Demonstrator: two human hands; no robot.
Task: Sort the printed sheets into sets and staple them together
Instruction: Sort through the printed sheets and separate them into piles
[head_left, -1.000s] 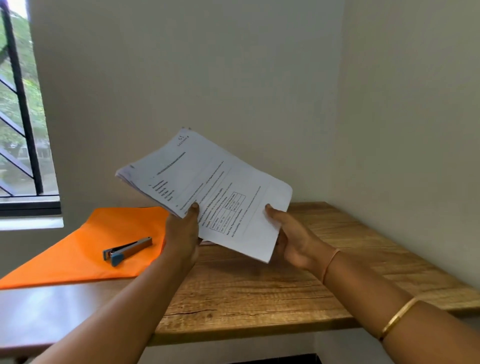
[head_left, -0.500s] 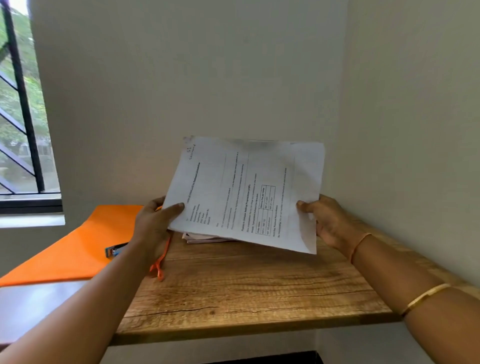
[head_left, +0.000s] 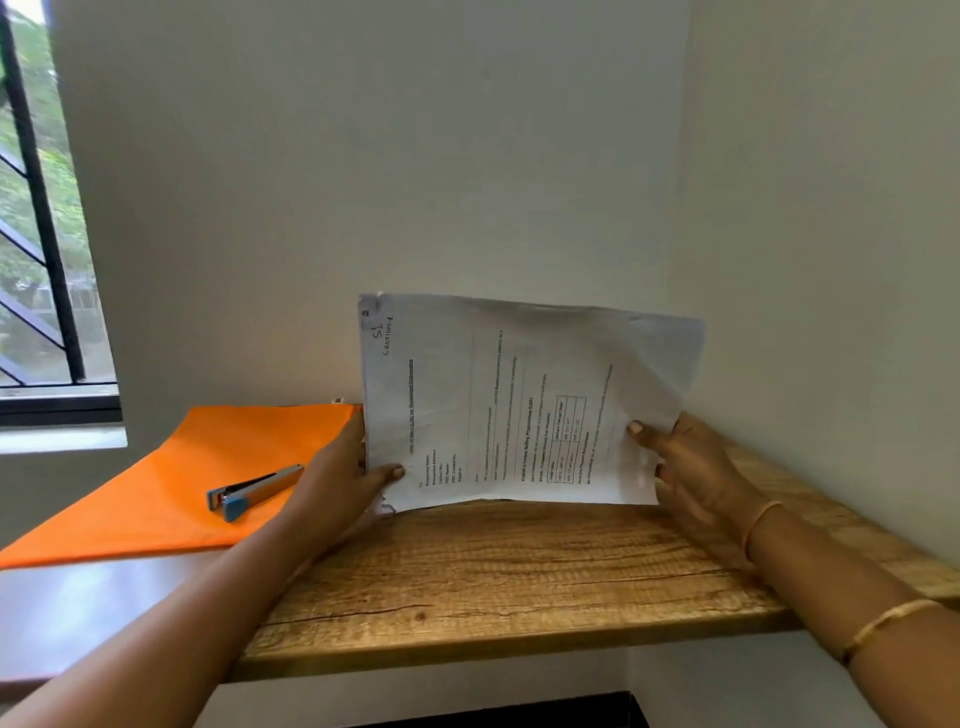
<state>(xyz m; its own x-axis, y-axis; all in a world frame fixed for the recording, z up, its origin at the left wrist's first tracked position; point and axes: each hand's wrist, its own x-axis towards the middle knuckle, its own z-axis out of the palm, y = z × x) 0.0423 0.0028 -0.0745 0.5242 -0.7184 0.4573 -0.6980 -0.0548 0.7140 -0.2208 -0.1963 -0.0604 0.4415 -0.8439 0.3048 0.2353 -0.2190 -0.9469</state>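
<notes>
A stack of printed sheets (head_left: 519, 405) stands upright on its long edge on the wooden table (head_left: 493, 577), turned sideways with the printed face toward me. My left hand (head_left: 343, 478) grips the stack's left edge, thumb on the front. My right hand (head_left: 685, 462) grips its right edge, thumb on the front too. A blue and grey stapler (head_left: 254, 491) lies on an orange folder (head_left: 171, 483), just left of my left hand.
Walls close in behind and to the right of the table. A barred window (head_left: 36, 234) is at the far left. The table's front edge runs across the lower part of the view.
The stack has gone from tilted in the air to upright with its lower edge on the table. Both hands moved down and apart to its side edges.
</notes>
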